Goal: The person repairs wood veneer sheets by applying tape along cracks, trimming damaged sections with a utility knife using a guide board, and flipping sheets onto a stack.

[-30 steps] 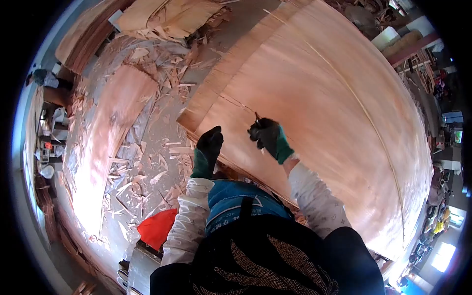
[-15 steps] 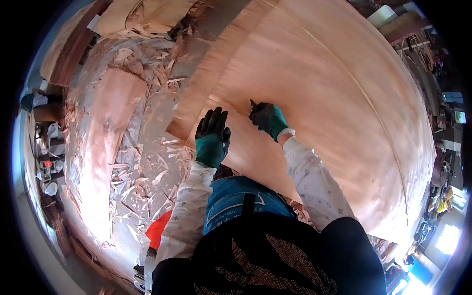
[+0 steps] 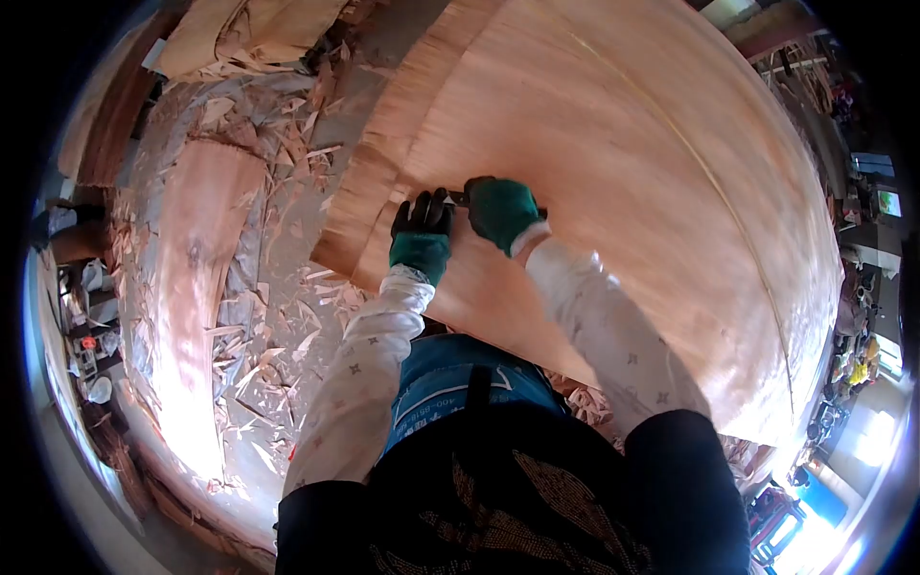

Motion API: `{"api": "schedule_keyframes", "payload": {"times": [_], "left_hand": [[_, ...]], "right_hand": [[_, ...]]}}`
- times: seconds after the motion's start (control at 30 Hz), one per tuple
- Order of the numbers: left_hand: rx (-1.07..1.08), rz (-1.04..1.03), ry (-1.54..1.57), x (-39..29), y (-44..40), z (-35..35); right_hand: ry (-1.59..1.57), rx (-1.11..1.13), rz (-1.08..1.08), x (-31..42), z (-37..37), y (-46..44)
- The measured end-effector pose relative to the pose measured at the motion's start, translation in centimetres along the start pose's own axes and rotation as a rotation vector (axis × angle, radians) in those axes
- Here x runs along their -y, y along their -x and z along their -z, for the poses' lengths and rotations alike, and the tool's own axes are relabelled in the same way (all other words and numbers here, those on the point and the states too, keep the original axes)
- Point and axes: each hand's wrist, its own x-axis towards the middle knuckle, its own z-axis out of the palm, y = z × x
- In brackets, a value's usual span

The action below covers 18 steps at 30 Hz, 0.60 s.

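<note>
A large reddish-brown wood veneer sheet spreads out in front of me, with a darker strip along its left edge. My left hand, in a black and green glove, lies on the sheet near its lower left corner with its fingers spread. Just right of it, my right hand, gloved the same way, is wrapped round a small dark tool. The tool's tip points left, close to my left fingertips; the rest of it is mostly hidden by the glove.
Wood scraps litter the floor on the left, around a long veneer piece. Stacked veneer stands at the upper left. A person is at the far left edge. Shelves and clutter line the right side.
My left hand has moved forward, opened and come down on the sheet. My right hand has turned over and moved left with the tool, closer to my left hand. The view has shifted slightly.
</note>
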Motion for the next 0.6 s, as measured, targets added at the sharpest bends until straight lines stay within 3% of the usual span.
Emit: {"api": "schedule_keyframes", "payload": {"times": [0.07, 0.17, 0.27, 0.3, 0.33, 0.4, 0.53, 0.6], "left_hand": [[-0.021, 0.01, -0.049, -0.2, -0.1, -0.3], [0.011, 0.011, -0.042, 0.0, -0.1, -0.6], [0.0, -0.013, 0.122, 0.8, -0.2, -0.3], [-0.015, -0.023, 0.193, 1.3, -0.2, 0.3], [-0.076, -0.008, 0.325, 1.9, -0.4, 1.3], [-0.19, 0.015, 0.58, 3.1, -0.5, 3.8], [-0.315, 0.309, 0.638, 3.5, 2.8, 5.4], [-0.266, 0.249, 0.503, 3.0, 3.8, 6.6]], "right_hand": [[0.127, 0.002, 0.108, -1.4, 1.7, -1.2], [0.096, -0.056, 0.094, -4.6, 3.6, -2.3], [-0.625, 0.289, -0.352, -3.0, 7.8, 0.0], [-1.196, 0.293, -0.398, -4.5, 4.5, 1.0], [-1.067, 0.259, -0.185, -4.7, 2.5, 1.9], [-1.292, 0.315, -0.432, -2.8, 0.6, 3.0], [-1.155, 0.316, -0.483, 0.1, -0.8, 2.2], [-1.149, 0.309, -0.491, 0.6, -0.7, 1.9]]}}
